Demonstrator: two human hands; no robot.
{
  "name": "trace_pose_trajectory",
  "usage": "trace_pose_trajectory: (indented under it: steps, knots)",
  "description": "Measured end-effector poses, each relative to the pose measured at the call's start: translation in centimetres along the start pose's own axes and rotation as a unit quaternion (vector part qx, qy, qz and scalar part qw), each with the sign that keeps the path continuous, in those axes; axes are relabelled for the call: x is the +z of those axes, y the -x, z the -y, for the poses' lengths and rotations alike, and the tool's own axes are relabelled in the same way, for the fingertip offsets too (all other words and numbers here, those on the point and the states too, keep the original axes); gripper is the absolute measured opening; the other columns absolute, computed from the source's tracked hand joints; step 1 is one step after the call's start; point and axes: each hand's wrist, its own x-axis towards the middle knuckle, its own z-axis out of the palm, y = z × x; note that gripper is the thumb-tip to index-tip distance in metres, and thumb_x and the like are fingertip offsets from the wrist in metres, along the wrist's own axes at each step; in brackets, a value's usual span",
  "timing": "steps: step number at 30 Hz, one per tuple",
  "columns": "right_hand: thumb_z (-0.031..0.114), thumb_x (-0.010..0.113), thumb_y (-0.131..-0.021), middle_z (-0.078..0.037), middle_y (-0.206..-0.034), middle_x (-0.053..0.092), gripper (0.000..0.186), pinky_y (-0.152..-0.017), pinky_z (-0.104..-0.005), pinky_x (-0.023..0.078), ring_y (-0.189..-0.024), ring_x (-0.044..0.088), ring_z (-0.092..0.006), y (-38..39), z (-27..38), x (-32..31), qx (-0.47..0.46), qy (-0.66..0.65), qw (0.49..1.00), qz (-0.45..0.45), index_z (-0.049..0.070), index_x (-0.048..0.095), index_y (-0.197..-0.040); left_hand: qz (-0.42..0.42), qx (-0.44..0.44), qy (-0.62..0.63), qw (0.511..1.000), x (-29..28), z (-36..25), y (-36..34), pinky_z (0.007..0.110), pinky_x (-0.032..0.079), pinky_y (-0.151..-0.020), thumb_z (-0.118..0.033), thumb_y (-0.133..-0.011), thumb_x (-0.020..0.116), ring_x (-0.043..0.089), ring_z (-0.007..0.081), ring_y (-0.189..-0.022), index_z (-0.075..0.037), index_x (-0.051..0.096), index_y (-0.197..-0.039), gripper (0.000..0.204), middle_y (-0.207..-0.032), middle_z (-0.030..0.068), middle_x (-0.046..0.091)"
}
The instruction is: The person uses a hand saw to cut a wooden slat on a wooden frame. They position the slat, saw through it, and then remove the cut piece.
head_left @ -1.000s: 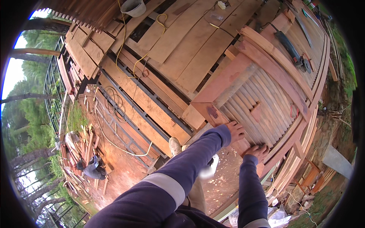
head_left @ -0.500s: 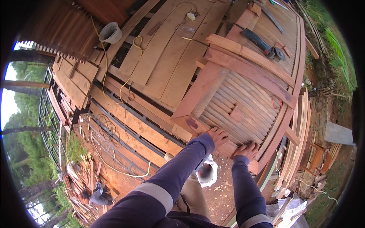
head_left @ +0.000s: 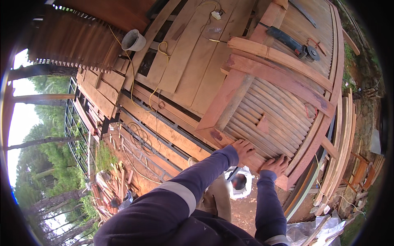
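A slatted wooden panel [head_left: 271, 108] in a heavy reddish-brown frame lies in front of me. My left hand [head_left: 244, 151] grips the near rail [head_left: 221, 138] of this frame, with its fingers bent over the top. A short way to the right, my right hand [head_left: 276, 165] holds the same rail close to the near right corner, fingers curled onto the edge by the slats. A small triangular wood piece [head_left: 263, 124] rests on the slats. The undersides of both hands are hidden.
An angle grinder [head_left: 287, 43] and a handsaw [head_left: 303, 14] lie on the panel's far part. Long boards [head_left: 176, 69] carry a yellow cord [head_left: 132, 82] and a grey bucket [head_left: 139, 42]. Below my hands stands a white container [head_left: 248, 180]. Stacked timber [head_left: 338, 139] lies right.
The view has turned, so the scene sits farther right. Both hands stay on the same rail. More of the white container shows between my arms, while less of a person at lower left shows.
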Motion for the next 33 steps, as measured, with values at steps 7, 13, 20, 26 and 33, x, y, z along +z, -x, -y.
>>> trace_pose_trajectory:
  steps: [7, 13, 20, 26, 33]
  knots:
    - [0.018, 0.057, -0.084, -0.020, -0.144, 0.039, 0.053, -0.110, -0.0499, 0.028, -0.133, 0.036, -0.0393, -0.1, 0.4, -0.7, -0.010, -0.016, 0.999, -0.029, 0.004, 0.048, -0.135, -0.005, -0.006, 0.008, 1.000, 0.4, 0.1, 0.0, 0.045, 0.037, -0.102, -0.042, -0.060, 0.082, 0.045, 0.0278, -0.119, -0.013, 0.052, -0.132, 0.083, -0.121, 0.0066, 0.051]
    - [0.017, 0.057, -0.083, -0.022, -0.143, 0.040, 0.053, -0.110, -0.0520, 0.026, -0.133, 0.036, -0.0406, -0.7, 0.1, -0.3, -0.019, -0.035, 0.998, -0.054, 0.002, 0.049, -0.133, 0.006, 0.003, 0.007, 1.000, 0.0, 0.5, -0.6, 0.044, 0.036, -0.101, -0.042, -0.063, 0.080, 0.046, 0.0265, -0.117, -0.013, 0.052, -0.131, 0.079, -0.120, 0.0074, 0.051]
    - [0.020, 0.060, -0.082, -0.022, -0.143, 0.041, 0.054, -0.111, -0.0536, 0.025, -0.133, 0.036, -0.0419, -1.2, -0.2, 0.4, -0.020, -0.045, 0.997, -0.055, 0.002, 0.050, -0.132, 0.033, 0.013, 0.077, 0.996, -2.4, 0.6, -1.0, 0.046, 0.035, -0.104, -0.045, -0.072, 0.074, 0.044, 0.0295, -0.123, -0.009, 0.044, -0.139, 0.082, -0.130, 0.0120, 0.048]
    - [0.023, 0.060, -0.087, -0.025, -0.139, 0.044, 0.056, -0.109, -0.0533, 0.031, -0.129, 0.041, -0.0443, 2.7, 7.7, -1.3, 0.100, -0.023, 0.992, -0.069, -0.004, 0.045, -0.134, -0.080, 0.097, 0.240, 0.963, -13.8, 10.5, -8.2, 0.046, 0.042, -0.098, -0.034, -0.079, 0.071, 0.052, 0.0358, -0.113, -0.008, 0.048, -0.135, 0.066, -0.123, 0.0169, 0.053]
    - [0.049, 0.074, -0.073, -0.034, -0.147, 0.028, 0.097, -0.112, -0.0556, 0.026, -0.137, 0.026, -0.0511, 3.5, 32.3, 1.8, 0.166, -0.131, 0.972, 0.098, -0.006, 0.034, -0.143, -0.192, 0.060, 0.086, 0.976, -28.7, 28.4, -24.4, 0.045, 0.041, -0.099, -0.021, -0.076, 0.071, 0.050, 0.0372, -0.114, -0.003, 0.049, -0.130, 0.060, -0.122, 0.0189, 0.053]
